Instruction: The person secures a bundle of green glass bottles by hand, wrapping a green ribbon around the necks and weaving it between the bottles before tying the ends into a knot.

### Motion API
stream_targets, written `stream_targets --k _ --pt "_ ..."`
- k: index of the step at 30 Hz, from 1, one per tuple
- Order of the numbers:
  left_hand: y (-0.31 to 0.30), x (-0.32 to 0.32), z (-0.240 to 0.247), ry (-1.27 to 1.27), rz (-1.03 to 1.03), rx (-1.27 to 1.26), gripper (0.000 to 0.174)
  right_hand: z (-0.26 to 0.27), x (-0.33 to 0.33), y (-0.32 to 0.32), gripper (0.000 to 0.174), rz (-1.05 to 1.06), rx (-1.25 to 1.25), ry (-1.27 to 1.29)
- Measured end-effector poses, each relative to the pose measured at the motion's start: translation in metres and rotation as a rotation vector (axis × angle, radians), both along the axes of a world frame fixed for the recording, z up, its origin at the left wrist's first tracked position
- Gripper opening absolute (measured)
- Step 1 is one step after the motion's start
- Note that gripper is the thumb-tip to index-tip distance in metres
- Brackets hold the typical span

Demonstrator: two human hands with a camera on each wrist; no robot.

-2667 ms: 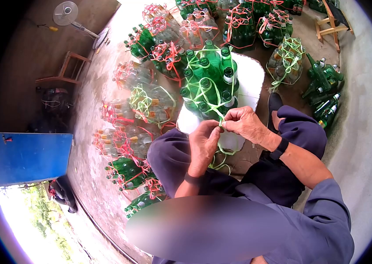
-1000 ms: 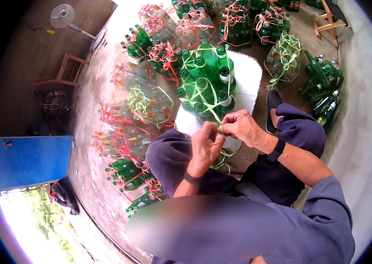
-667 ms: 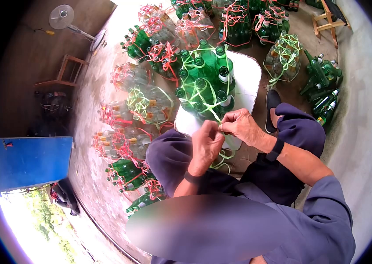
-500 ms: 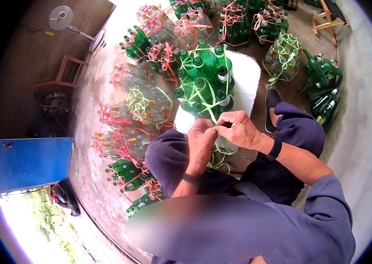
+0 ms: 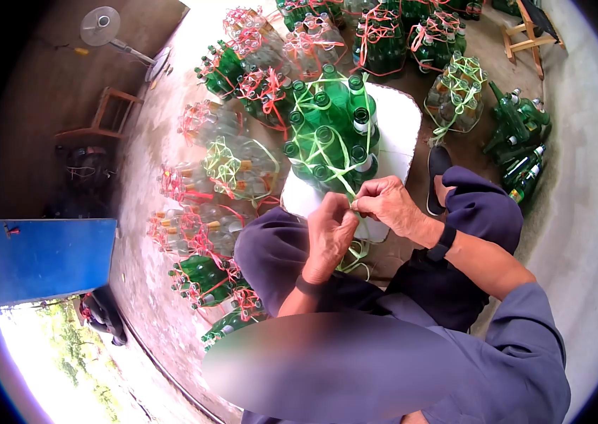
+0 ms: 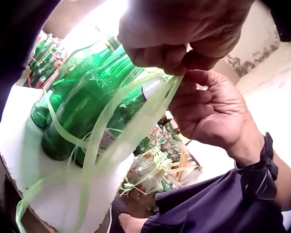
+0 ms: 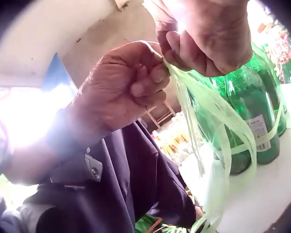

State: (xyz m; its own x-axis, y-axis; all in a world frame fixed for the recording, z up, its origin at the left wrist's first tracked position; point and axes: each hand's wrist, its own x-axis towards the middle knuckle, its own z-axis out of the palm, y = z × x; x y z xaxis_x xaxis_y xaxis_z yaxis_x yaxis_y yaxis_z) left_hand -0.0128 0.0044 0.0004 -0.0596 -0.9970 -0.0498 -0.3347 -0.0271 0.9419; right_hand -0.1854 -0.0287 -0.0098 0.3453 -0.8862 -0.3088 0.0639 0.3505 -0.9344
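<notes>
A bundle of green glass bottles point(image 5: 338, 113) stands upright on a white board point(image 5: 398, 127), light green plastic twine point(image 5: 324, 145) laced round the necks. At the bundle's near side my left hand point(image 5: 331, 237) and right hand point(image 5: 394, 208) meet, both pinching the twine between thumb and fingers. In the left wrist view my right hand point(image 6: 213, 109) has curled fingers at the strands point(image 6: 140, 126), which hang down past the bottles. The right wrist view shows my left hand point(image 7: 119, 85) with fingers curled at the same spot. The knot area is hidden by the fingertips.
Several bundles of clear bottles point(image 5: 242, 177) tied with red or green twine stand to the left and behind. Loose green bottles point(image 5: 522, 127) lie by the right wall. A wooden stool point(image 5: 531, 39) is at back right, a fan point(image 5: 98, 27) at far left.
Both hands stay at the twine by the bundle's near side. Half a second ago they were slightly further left; the left hand was blurred with motion. The bottles have kept their place on the board.
</notes>
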Motion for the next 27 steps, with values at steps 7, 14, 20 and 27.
stream_targets --k 7,14,20,27 --pt "-0.001 0.004 -0.008 0.239 0.054 0.107 0.01 -0.005 0.008 0.0 0.012 -0.043 -0.293 0.06" --pt "-0.004 0.005 -0.001 0.604 0.136 0.32 0.008 -0.001 0.008 0.003 0.012 -0.095 -0.752 0.209" --pt "-0.002 0.003 -0.004 0.394 0.093 0.162 0.007 -0.002 0.005 0.005 0.012 -0.052 -0.486 0.132" --pt "0.006 0.003 0.005 0.225 -0.067 0.068 0.007 0.007 -0.001 -0.009 0.013 -0.071 -0.008 -0.043"
